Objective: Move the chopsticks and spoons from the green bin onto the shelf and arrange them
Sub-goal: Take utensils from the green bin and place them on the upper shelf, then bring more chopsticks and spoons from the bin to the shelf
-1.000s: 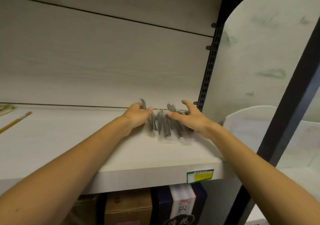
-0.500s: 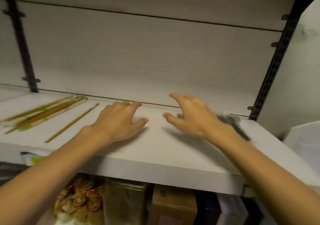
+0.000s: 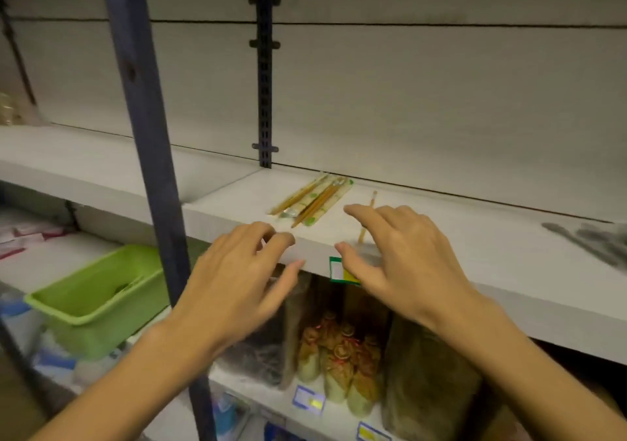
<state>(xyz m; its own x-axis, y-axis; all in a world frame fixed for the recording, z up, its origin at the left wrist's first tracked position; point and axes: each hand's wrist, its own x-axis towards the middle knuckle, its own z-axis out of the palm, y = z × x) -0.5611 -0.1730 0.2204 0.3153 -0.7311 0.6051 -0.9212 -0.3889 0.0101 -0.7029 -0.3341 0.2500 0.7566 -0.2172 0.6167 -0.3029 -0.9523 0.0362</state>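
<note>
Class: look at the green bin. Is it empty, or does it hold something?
Not empty. The green bin holds at least one slim item lying on its floor; blur hides whether it is a spoon or chopsticks.

A lime-green bin (image 3: 98,301), yellow-brown chopsticks (image 3: 314,199) on a pale grey shelf (image 3: 475,254).

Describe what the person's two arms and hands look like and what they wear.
Both arms are bare from the frame's bottom edge up to the hands: no sleeves, gloves or watch show. The left hand and the right hand carry no rings or bracelets that can be seen, and the wrists are uncovered. The fingers are slender, with short, unpainted nails. Motion blur softens the fingertips, so finer marks cannot be judged.
</note>
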